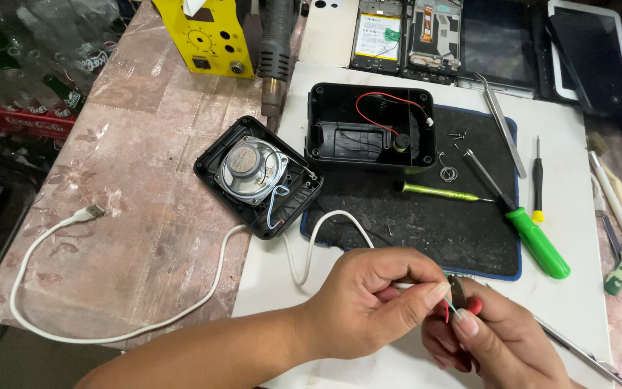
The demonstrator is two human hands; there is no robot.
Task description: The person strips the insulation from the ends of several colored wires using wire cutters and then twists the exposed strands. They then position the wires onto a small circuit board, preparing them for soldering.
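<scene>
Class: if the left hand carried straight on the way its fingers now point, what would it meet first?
The left hand points right, so it would first meet the right hand, already touching at the thin wire both pinch.

An electronics repair bench: screwdrivers, opened phones, a yellow soldering station

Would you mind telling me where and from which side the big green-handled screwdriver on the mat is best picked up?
Grip the green-handled screwdriver by its thick green handle, the end nearest the right hand, probably coming down from above with fingers across its width. It lies flat and diagonal, its thin metal shaft pointing up-left over the black mat. The handle is bulky and has bare white tabletop around it, so nothing crowds the grasp.
</scene>
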